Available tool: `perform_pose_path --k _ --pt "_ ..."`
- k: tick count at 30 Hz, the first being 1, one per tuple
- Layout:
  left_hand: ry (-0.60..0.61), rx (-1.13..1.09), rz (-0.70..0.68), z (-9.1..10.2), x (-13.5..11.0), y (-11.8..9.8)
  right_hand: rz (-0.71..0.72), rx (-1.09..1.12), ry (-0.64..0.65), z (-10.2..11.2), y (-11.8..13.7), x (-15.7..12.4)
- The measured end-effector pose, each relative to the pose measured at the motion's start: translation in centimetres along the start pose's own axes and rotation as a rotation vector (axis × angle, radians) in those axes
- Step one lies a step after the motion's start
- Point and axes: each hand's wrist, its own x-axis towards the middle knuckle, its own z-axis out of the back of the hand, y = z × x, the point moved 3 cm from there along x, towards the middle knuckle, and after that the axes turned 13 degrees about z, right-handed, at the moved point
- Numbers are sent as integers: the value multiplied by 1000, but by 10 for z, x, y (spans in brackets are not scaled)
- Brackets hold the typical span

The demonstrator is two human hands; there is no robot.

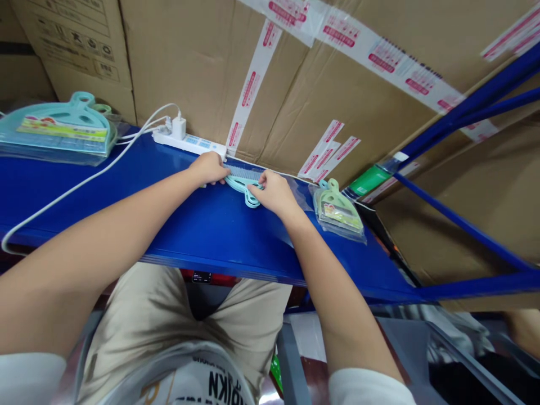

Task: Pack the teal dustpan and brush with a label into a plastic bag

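Note:
A small light-blue hand brush [242, 184] lies on the blue tabletop [236, 236], its clear bristles toward the cardboard wall and its looped handle toward me. My left hand [211, 169] grips its left end, fingers bent and thumb hidden. At the brush's right side, my right hand [276, 192] pinches the edge near the handle between thumb and fingers. Clear plastic film [300, 197] lies just beyond my right hand. Farther right rests a bagged green mini dustpan set [338, 212]. Stacked at the far left are bagged light-blue dustpan sets [63, 128].
A white power strip [192, 143] with a plugged-in charger stands against the cardboard boxes [185, 62]. Its white cable [80, 188] crosses the left of the table. At the right, a green-labelled bottle [373, 179] leans near a blue metal frame [464, 228].

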Motion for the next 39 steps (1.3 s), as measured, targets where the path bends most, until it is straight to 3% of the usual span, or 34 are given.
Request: perform_pose_path --k 2,5,8,11,14,17,21,25,29,35,39 --pt "6 8 2 0 0 -1 -126 61 94 1 1 -3" --pt "13 19 7 1 -1 -2 -318 356 228 -2 2 -9" --pt "20 12 11 0 0 -2 -445 698 213 -7 4 -11" --pt "24 -30 30 -2 3 0 -490 861 160 -10 5 -11" --pt "-33 -159 40 -3 5 0 -449 909 72 -9 1 -8" --pt "-98 -369 32 -1 4 -4 -319 941 -20 -5 -6 -4" --pt "-92 -647 87 6 3 -6 -187 913 -132 4 -22 0" --pt "-60 -792 122 15 5 -3 -148 905 -210 10 -33 2" --pt "-24 -782 96 19 6 -2 -161 895 -212 11 -33 2" --pt "38 -632 1 10 4 -5 -237 958 -170 10 -33 2" --pt "45 -567 -19 3 4 -6 -289 993 -232 8 -35 3"
